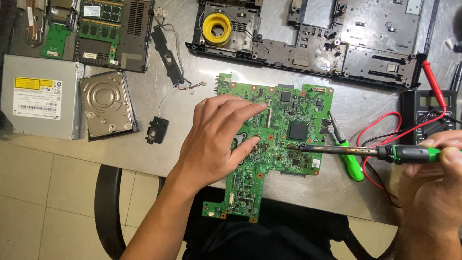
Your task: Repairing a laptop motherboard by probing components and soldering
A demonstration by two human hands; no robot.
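Left hand (219, 139) lies open on the green circuit board (279, 139) (overhanging the table), right hand (433, 163) gripping a soldering iron (365, 152).

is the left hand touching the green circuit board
Touching. The head view shows the left hand lying flat on the green circuit board, its fingertips pressed against the board's surface with no gap visible beneath them.

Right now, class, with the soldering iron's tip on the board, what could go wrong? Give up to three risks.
1. The soldering iron tip sits near the left hand pressing on the board; a slip might burn the fingers.
2. The board overhangs the table edge, so it could tip if the hand lifts.
3. The red lead loops beside the iron's shaft and might get scorched.
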